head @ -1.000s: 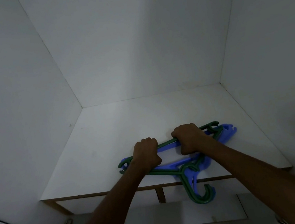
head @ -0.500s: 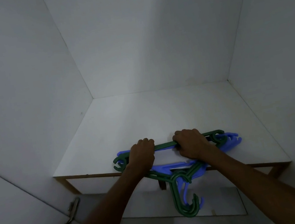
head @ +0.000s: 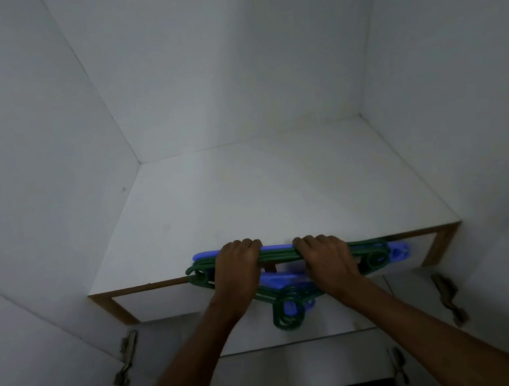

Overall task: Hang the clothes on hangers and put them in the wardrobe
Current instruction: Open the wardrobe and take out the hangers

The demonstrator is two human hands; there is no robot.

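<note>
A stack of green and blue plastic hangers (head: 369,256) hangs in front of the front edge of the white wardrobe shelf (head: 264,198). My left hand (head: 237,271) grips the bundle's long bar near its left end. My right hand (head: 326,260) grips the same bar right of the middle. The hooks (head: 289,316) point down toward me, below the shelf edge. No clothes are in view.
White wardrobe walls close in on the left, back and right. Below the shelf edge sit metal door hinges at the left (head: 125,357) and right (head: 447,298). A lower white panel (head: 302,363) and a dark gap lie beneath.
Both hands have drawn the hanger bundle toward me, from lying on the shelf to past its front edge. The hooks now hang lower, and the view has pulled back.
</note>
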